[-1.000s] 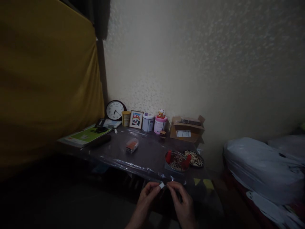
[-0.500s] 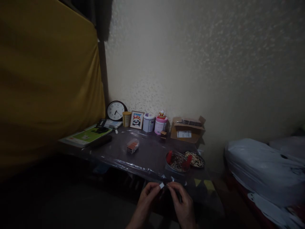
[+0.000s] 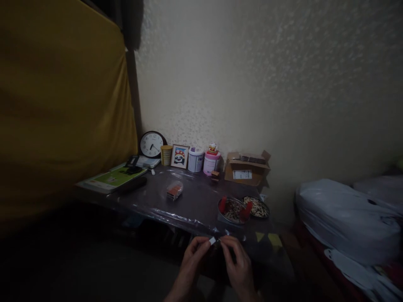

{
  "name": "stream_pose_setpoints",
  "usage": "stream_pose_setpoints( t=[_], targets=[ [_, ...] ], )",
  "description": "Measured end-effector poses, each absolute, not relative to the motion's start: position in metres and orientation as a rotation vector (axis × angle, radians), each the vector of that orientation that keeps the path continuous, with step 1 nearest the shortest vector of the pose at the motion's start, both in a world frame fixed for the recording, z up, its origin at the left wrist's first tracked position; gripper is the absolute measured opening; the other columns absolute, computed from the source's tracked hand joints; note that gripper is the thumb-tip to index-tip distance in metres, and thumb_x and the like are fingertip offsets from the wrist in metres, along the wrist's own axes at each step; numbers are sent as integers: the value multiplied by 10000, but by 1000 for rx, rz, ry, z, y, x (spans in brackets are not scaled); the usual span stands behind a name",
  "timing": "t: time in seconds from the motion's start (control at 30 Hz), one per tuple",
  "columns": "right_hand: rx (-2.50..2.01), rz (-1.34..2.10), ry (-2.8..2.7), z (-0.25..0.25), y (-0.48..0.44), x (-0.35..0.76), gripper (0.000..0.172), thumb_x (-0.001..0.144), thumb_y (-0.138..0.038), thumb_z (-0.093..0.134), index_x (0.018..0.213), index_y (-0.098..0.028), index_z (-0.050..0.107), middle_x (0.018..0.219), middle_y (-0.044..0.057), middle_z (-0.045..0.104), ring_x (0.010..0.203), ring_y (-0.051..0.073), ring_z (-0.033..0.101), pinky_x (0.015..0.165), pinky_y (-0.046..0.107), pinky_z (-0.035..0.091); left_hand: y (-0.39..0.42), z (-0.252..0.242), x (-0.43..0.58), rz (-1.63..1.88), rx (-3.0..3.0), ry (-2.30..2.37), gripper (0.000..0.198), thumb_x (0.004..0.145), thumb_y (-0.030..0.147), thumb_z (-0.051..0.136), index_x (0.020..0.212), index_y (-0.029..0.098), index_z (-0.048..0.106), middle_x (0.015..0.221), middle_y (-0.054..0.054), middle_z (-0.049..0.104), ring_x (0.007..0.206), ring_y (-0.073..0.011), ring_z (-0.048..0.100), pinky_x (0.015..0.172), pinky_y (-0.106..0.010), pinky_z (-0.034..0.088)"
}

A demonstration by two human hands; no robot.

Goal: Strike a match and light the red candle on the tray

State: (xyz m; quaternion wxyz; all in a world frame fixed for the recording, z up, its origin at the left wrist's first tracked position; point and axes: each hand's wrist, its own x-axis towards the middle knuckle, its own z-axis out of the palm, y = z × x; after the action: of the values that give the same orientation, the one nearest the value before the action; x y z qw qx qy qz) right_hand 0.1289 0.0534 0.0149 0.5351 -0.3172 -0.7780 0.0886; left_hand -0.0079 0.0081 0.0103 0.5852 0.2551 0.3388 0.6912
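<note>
My left hand [image 3: 192, 262] and my right hand [image 3: 236, 262] meet at the bottom of the view, in front of the near edge of a low dark table [image 3: 198, 201]. Together their fingertips pinch a small white object [image 3: 213, 240]; it is too small and dim to identify. Just beyond the hands stand two round dishes [image 3: 231, 210] holding brownish bits, with red pieces sticking up from the nearer one.
Along the wall stand a clock [image 3: 152, 144], a panda picture frame [image 3: 179, 156], two tins [image 3: 195, 160] and an open cardboard box [image 3: 246, 168]. A green book [image 3: 111, 179] lies left, a small wrapped packet [image 3: 174, 190] mid-table. A white bag [image 3: 343, 218] lies right; yellow cloth [image 3: 59, 105] hangs left.
Both hands keep the small white object pinched between them. The view has shifted slightly, nothing on the table has moved.
</note>
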Motion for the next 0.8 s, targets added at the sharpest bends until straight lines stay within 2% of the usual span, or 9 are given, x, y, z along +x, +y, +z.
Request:
stream_pose_setpoints(
  t=[0.2,0.3,0.4,0.6,0.8],
  targets=[
    [-750,131,-1764,32,42,130,103,869,-159,489,908,-208,571,898,47,646,872,149,619,776,265,498,5,9,-9,1593,613,763,198,733,317,658,828,147,623,766,-26,652,739,-136,571,722,-252,405],
    [-643,72,-1837,32,37,129,195,849,-97,494,988,-218,558,952,47,648,905,148,610,809,282,488,1,11,-10,1592,627,784,193,743,315,649,837,148,622,774,-25,646,735,-128,563,721,-247,408],
    [-698,58,-1955,23,48,129,168,861,-110,468,917,-213,589,874,29,657,833,143,617,767,264,490,0,12,-11,1593,634,803,198,742,316,649,847,150,623,783,-29,642,749,-136,566,726,-253,412],
    [-911,214,-1658,19,68,138,120,875,-237,486,813,-187,576,817,30,649,793,139,620,736,244,492,3,8,-10,1577,636,817,200,757,331,627,844,151,621,765,-37,647,728,-151,579,694,-263,422],
    [-786,252,-1721,23,51,127,85,861,-183,505,810,-198,571,835,29,653,832,137,625,751,239,495,4,5,-11,1597,659,762,183,767,310,619,863,154,633,812,-36,639,784,-148,569,752,-264,415]
  ],
)
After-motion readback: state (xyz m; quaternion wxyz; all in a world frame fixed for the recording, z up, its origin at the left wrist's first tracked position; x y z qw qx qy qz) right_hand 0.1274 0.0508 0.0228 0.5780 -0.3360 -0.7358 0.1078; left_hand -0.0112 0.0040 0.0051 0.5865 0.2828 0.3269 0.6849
